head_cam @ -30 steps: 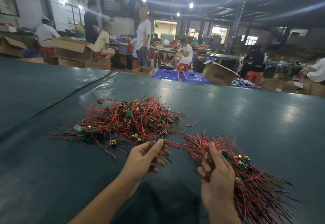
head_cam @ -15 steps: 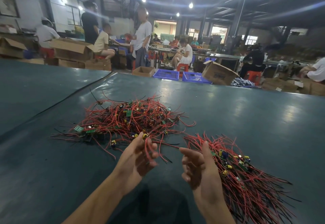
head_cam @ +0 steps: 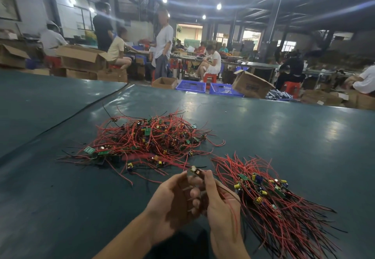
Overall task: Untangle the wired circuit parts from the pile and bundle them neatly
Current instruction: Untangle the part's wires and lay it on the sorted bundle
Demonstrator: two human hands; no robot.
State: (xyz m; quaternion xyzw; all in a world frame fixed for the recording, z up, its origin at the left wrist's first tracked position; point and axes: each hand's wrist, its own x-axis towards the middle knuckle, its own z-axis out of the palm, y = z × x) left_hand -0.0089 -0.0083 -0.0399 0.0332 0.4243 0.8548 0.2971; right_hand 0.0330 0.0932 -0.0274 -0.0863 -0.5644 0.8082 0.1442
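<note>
Head view: left hand and right hand pinch circuit part, wire trailing rightward.

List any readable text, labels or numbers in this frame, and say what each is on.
No text here can be read.
Dark print on the side of the cardboard box: blurred, unreadable.
Green boards in the tangled pile and the sorted bundle: any markings are too small.
The wired circuit part pinched between the left hand and the right hand: blurred, nothing legible.
</note>
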